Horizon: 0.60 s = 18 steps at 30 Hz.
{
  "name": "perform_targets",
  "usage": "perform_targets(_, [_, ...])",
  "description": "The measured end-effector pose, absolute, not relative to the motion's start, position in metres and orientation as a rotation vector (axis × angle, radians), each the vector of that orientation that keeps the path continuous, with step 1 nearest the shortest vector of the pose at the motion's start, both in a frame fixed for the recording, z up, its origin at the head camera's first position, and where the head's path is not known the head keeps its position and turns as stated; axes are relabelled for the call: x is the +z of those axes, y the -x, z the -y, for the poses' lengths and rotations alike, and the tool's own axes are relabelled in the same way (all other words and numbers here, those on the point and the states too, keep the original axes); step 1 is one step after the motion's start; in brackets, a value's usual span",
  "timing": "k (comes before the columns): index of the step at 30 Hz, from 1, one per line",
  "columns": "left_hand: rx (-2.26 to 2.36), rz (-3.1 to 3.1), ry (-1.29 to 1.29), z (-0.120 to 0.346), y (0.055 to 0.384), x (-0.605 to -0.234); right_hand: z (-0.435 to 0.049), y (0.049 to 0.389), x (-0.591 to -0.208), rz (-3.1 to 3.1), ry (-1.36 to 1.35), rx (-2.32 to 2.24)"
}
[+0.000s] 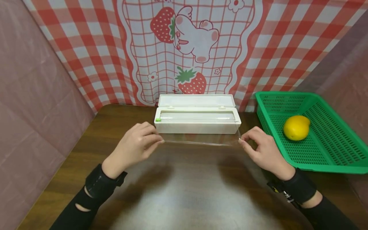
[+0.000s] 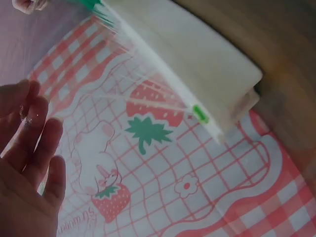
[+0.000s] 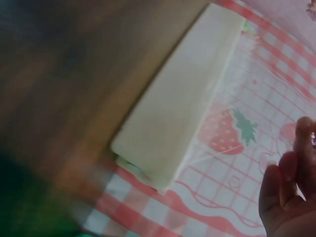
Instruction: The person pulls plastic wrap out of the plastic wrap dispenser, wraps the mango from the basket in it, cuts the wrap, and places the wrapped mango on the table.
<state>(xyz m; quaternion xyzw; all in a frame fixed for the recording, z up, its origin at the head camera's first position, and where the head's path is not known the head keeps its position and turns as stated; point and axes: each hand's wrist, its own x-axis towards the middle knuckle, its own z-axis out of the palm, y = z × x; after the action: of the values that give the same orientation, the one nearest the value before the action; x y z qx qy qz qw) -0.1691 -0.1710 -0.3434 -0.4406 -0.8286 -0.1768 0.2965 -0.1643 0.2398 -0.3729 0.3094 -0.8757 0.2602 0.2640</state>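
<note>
A clear sheet of plastic wrap [image 1: 201,143] stretches from a white wrap dispenser box [image 1: 198,128] toward the person. My left hand [image 1: 138,140] pinches its left front corner between thumb and fingertips. At the opposite corner my right hand [image 1: 260,148] pinches the film the same way. The box's lid [image 1: 196,101] stands raised at the back, and a green slider [image 1: 158,119] sits at the left end of its front edge. In the left wrist view the film shows as faint streaks between the left hand [image 2: 32,148] and the box.
To the right stands a green plastic basket [image 1: 325,166] with a yellow lemon [image 1: 296,127] in it. A red-and-white checked cloth with strawberries [image 1: 192,83] hangs behind the box. Brown wooden table [image 1: 187,191] lies under both hands.
</note>
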Motion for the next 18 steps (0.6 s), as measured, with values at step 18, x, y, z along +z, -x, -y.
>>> perform_targets(18, [-0.173, 2.548, 1.308, 0.168, 0.163, -0.404, -0.242, 0.151, -0.422, 2.671, -1.069, 0.580])
